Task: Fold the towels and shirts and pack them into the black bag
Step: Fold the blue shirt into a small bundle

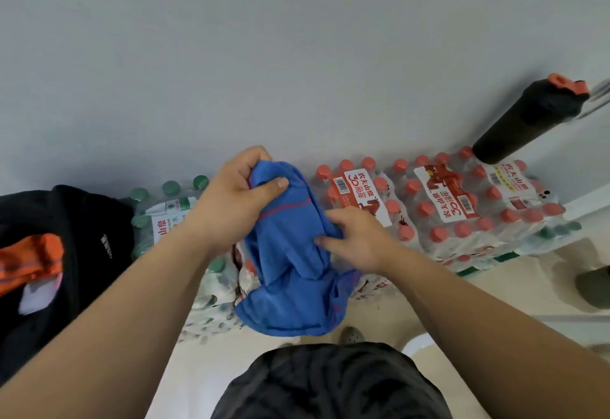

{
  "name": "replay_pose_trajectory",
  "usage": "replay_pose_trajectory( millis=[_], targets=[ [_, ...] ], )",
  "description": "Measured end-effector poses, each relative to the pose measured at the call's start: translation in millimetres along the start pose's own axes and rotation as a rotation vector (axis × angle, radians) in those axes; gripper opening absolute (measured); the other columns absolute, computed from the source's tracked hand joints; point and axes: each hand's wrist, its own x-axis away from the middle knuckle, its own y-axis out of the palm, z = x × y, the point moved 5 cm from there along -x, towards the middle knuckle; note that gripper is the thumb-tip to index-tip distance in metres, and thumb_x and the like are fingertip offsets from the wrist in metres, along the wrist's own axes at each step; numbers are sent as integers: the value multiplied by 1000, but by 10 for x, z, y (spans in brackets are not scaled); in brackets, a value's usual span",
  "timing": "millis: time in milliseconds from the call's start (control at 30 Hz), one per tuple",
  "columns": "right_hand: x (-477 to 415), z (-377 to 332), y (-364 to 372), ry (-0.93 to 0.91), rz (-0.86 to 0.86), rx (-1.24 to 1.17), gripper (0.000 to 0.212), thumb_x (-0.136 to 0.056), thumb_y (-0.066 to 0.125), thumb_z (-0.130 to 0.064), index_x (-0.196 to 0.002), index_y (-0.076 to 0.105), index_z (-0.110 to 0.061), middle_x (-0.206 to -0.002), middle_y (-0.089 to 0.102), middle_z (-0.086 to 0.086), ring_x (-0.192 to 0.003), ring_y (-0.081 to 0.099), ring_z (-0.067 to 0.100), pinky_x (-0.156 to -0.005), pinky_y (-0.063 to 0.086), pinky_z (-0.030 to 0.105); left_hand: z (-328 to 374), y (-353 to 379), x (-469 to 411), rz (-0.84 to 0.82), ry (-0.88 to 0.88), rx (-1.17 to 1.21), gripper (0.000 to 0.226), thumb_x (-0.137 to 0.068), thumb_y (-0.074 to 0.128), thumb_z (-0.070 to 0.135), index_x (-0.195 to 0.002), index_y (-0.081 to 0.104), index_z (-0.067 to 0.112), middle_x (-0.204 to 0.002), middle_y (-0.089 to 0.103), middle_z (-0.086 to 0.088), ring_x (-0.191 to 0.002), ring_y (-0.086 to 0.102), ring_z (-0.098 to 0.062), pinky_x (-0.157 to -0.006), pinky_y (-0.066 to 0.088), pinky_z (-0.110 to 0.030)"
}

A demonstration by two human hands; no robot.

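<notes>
Blue towel bunched, held in air over bottle packs, lower edge hanging loose toward floor. Left grip clamped on top edge, thumb across front. Right grip pinching right edge, mid-height. Black bag open at far left, apart from towel, orange cloth inside. Black bottle on far-right pack. Wall behind packs.

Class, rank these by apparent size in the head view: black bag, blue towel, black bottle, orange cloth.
1. black bag, though the frame edge cuts it off
2. blue towel, bunched up
3. black bottle
4. orange cloth

The last two look close, and the bottle stands farther from the camera, so their order is unsure.
</notes>
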Motion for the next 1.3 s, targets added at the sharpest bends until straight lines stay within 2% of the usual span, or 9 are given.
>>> replay_pose_trajectory(
  millis=[267, 467, 667, 767, 867, 967, 1033, 1133, 1300],
  targets=[
    [97, 155, -149, 110, -33, -377, 13, -99, 62, -22, -107, 68, -14, -110, 70, 4, -105, 66, 23, -94, 55, 44, -481, -680, 139, 208, -47, -276, 25, -81, 67, 21, -73, 45, 12, -63, 42, 10, -60, 39, -9, -58, 33, -31],
    [63, -58, -303, 98, -24, -512, 16, -105, 51, -20, -106, 60, -7, -87, 69, -12, -83, 65, 6, -74, 50, 24, -815, -742, 349, 249, -181, -189, 33, -82, 77, 16, -75, 46, 4, -67, 44, -4, -63, 42, -15, -61, 34, -32],
    [-10, -204, -431, -41, -83, -262, 14, -103, 55, -24, -107, 69, -25, -103, 70, 0, -98, 67, 22, -89, 55, 49, -889, -785, 407, 64, -301, -323, 36, -72, 86, 11, -73, 50, 11, -61, 52, -2, -57, 48, -14, -57, 44, -32],
    [-70, -391, -373, -128, -167, -127, 14, -102, 57, -23, -107, 69, -28, -99, 68, -13, -95, 63, 4, -86, 51, 29, -794, -512, 371, -151, -380, -373, 52, -66, 89, 38, -107, 58, 32, -94, 70, 6, -80, 67, -11, -77, 55, -32],
    [-104, -570, -295, -208, -249, -52, 16, -101, 58, -25, -108, 69, -33, -100, 68, -21, -96, 61, -5, -82, 43, 13, -530, 35, 193, -330, -180, -342, 66, -75, 80, 46, -134, 51, 43, -127, 60, 20, -118, 58, -1, -101, 46, -24],
    [-117, -577, -355, -249, -219, -35, 11, -100, 59, -25, -102, 69, -29, -94, 68, -11, -88, 62, 4, -79, 48, 22, -407, 386, 27, -371, -74, -346, 16, -89, 71, 27, -105, 67, 24, -95, 67, 17, -91, 62, -2, -84, 48, -28],
    [-107, -465, -454, -237, -176, -24, 5, -99, 61, -27, -97, 66, -27, -84, 64, -10, -75, 58, 5, -69, 46, 22, -432, 380, -37, -335, -107, -327, 22, -89, 69, 27, -80, 57, 10, -69, 50, 12, -66, 47, -6, -67, 38, -31],
    [-25, -137, -504, -149, -285, 25, 17, -93, 70, -33, -80, 59, -29, -70, 56, -11, -61, 50, 0, -58, 40, 16, -446, 295, 17, -351, -200, -245, 35, -87, 65, 33, -78, 49, 2, -74, 46, -2, -70, 45, -14, -68, 36, -34],
    [174, 576, -419, -56, -475, 538, 44, -88, 70, -48, -65, 49, -16, -64, 41, -3, -57, 38, 12, -59, 36, 32, -375, -39, 99, -134, -241, -93, 22, -79, 65, 16, -71, 47, 6, -73, 45, -10, -71, 41, -19, -66, 30, -33]
  ],
)
